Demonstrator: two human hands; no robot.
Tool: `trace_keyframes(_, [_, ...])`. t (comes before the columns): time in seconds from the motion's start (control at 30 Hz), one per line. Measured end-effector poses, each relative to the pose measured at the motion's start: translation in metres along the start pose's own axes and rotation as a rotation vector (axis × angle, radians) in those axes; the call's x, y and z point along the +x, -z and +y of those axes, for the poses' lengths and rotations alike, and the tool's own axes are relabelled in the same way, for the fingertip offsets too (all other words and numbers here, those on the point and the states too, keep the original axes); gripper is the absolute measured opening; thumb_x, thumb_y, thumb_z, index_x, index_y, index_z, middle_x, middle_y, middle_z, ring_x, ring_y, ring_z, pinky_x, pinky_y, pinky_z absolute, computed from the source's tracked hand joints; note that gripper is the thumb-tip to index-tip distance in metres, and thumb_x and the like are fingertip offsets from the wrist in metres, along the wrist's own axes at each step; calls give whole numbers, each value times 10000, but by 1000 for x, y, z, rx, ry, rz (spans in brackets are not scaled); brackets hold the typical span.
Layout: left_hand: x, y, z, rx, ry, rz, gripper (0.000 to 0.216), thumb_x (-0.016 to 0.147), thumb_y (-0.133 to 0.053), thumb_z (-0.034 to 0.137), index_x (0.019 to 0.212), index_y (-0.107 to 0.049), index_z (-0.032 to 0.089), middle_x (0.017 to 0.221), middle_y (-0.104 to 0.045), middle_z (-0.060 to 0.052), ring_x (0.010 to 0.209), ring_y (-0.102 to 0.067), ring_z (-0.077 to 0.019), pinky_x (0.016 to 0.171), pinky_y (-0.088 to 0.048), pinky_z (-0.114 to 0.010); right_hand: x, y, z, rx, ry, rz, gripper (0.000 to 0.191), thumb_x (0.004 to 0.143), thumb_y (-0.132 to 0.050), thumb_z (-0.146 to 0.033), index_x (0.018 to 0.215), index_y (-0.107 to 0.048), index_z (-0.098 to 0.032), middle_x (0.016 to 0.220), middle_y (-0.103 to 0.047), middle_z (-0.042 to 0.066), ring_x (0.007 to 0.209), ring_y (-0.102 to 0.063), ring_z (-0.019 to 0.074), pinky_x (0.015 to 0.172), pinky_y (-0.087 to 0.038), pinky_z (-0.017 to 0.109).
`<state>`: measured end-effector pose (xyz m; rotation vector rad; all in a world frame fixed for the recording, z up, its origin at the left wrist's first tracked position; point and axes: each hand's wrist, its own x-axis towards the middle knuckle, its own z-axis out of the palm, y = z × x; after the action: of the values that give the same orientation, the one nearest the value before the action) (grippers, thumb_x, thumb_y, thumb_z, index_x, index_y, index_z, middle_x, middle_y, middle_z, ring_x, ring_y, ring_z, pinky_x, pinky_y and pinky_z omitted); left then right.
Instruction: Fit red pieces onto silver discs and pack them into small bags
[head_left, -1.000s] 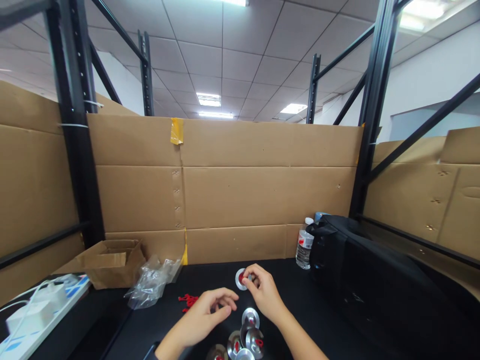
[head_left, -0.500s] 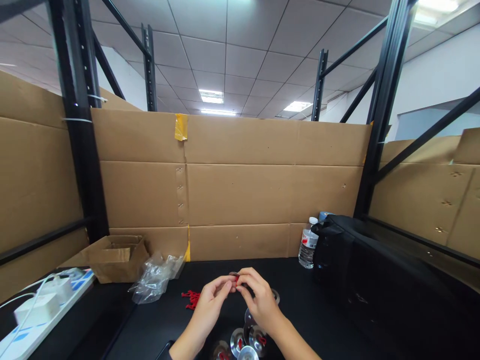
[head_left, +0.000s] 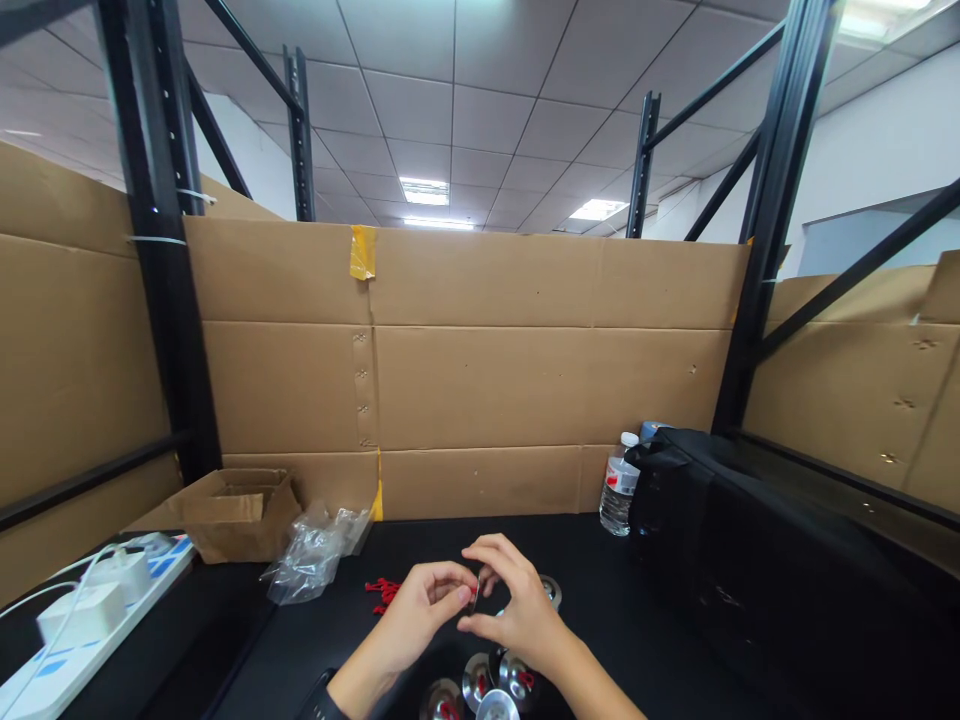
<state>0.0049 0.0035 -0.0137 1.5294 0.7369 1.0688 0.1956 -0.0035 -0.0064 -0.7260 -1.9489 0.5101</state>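
My left hand (head_left: 420, 607) and my right hand (head_left: 511, 603) meet above the black table (head_left: 600, 600), fingers pinched together on one small silver disc (head_left: 474, 596) seen edge-on between them. Several more silver discs with red centres (head_left: 487, 685) lie on the table just below my wrists. One further disc (head_left: 553, 590) peeks out behind my right hand. A small heap of red pieces (head_left: 384, 590) lies left of my left hand.
A crumpled clear plastic bag (head_left: 315, 555) and an open cardboard box (head_left: 232, 512) sit at the left. A white power strip (head_left: 82, 620) lies far left. A water bottle (head_left: 619, 495) and a black bag (head_left: 742, 560) stand right. Cardboard walls and black rack posts surround the table.
My left hand came up to meet the right. Both hands now hold the disc, which has turned from facing me to edge-on.
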Motion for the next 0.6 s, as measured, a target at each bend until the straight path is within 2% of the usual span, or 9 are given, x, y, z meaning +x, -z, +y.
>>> trace_keyframes(0.07, [-2, 3, 2, 49, 2, -23, 415, 790, -771, 518, 927, -750, 127, 883, -740, -103, 850, -672, -215, 804, -511, -307, 1, 4, -7, -33, 11, -34, 540, 687, -876, -368, 1182, -692, -255, 1101, -676, 84, 875, -669, 212, 754, -565, 321])
trace_keyframes(0.13, [-3, 7, 3, 134, -22, -24, 391, 822, -740, 513, 924, -757, 136, 901, -746, -103, 881, -674, -226, 837, -513, -321, 2, 5, -11, -57, 4, -59, 368, 795, -789, -340, 1145, -725, -247, 1006, -721, 75, 909, -677, 222, 829, -557, 345])
trace_keyframes(0.23, [1, 11, 2, 197, -54, -10, 369, 856, -700, 505, 940, -764, 151, 962, -760, -113, 949, -688, -252, 900, -514, -355, 3, -1, -5, -9, -82, -27, 226, 896, -662, -287, 1093, -755, -229, 931, -750, 71, 819, -696, 197, 797, -568, 328])
trace_keyframes(0.33, [6, 11, -2, 135, -63, -8, 369, 852, -700, 497, 955, -752, 146, 1000, -763, -124, 990, -697, -270, 924, -518, -370, 3, -11, 7, 110, -171, 27, 255, 818, -732, -271, 1064, -749, -206, 894, -740, 59, 729, -693, 175, 702, -576, 290])
trace_keyframes(0.43, [7, 16, -4, 204, -95, 6, 335, 891, -652, 460, 992, -727, 150, 1007, -756, -115, 982, -697, -252, 904, -522, -346, 4, -11, 16, 91, -168, 19, 308, 735, -775, -207, 1041, -742, -200, 912, -711, 45, 712, -668, 153, 686, -558, 270])
trace_keyframes(0.53, [5, 41, -4, 495, -124, 102, 269, 919, -599, 398, 1037, -713, 185, 979, -751, -80, 911, -692, -218, 842, -514, -308, 4, 9, 22, -23, -185, -6, 205, 760, -705, -144, 951, -752, -201, 852, -698, 27, 693, -631, 132, 670, -514, 249])
trace_keyframes(0.6, [3, 67, -4, 708, -139, 156, 215, 907, -585, 339, 995, -719, 195, 943, -750, -66, 877, -687, -211, 839, -498, -303, 4, 29, 29, -58, -269, -22, 206, 760, -694, -144, 951, -744, -202, 803, -702, 12, 640, -597, 117, 628, -478, 236])
